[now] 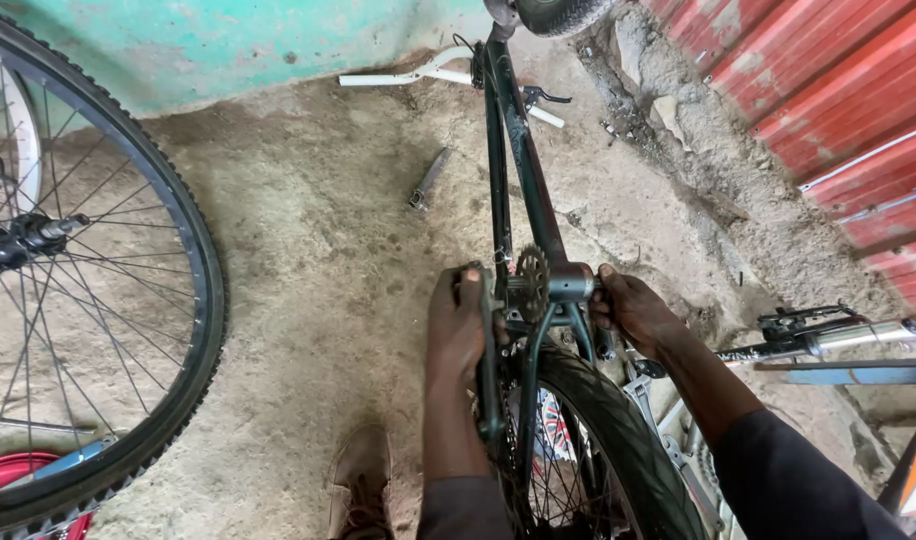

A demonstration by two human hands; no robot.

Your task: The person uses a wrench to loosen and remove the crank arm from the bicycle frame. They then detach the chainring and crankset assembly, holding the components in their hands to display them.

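A dark green bicycle frame [518, 150] stands upside down in front of me, its white handlebar [418, 75] resting on the dirt floor. My left hand [456, 325] is wrapped around the black crank arm [488, 385] on the left of the bottom bracket. My right hand [630, 308] grips the right end of the bottom bracket shell [570, 282]. A small toothed chainring [532, 282] sits between my hands. The rear tyre [618, 440] rises just below them.
A large spoked wheel with a black tyre [193, 260] stands at the left. A short metal tube [428, 180] lies on the dirt floor. Red corrugated sheeting [838, 100] lines the right side, with other bicycle parts [838, 335] beside it. My brown shoe [360, 480] is at the bottom.
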